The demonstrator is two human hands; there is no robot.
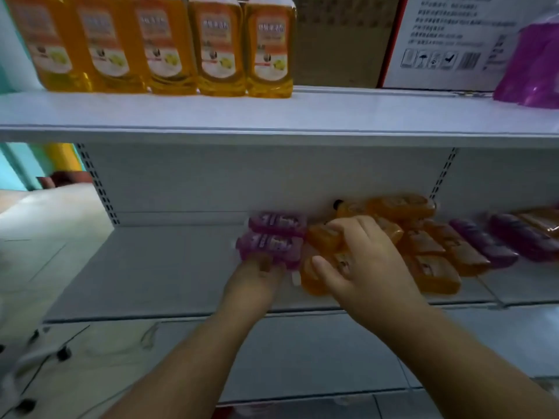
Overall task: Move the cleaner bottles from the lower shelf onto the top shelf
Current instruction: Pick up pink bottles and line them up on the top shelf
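Several orange cleaner bottles (217, 46) stand upright in a row at the left of the top shelf (332, 113). On the lower shelf (151, 267) lie several orange bottles (435, 267) and purple bottles (484, 246) on their sides. My left hand (257, 282) grips the near end of a purple bottle (269, 244), with a second purple bottle (276, 223) right behind it. My right hand (360, 267) closes over an orange bottle (314, 279) lying in the pile, fingers curled on another one behind.
A cardboard box (341, 40) and a white printed carton (447, 40) stand on the top shelf at the right, with a purple bag (532, 68) at the far right. The top shelf has free room between the orange bottles and the carton. Floor and cables lie at left.
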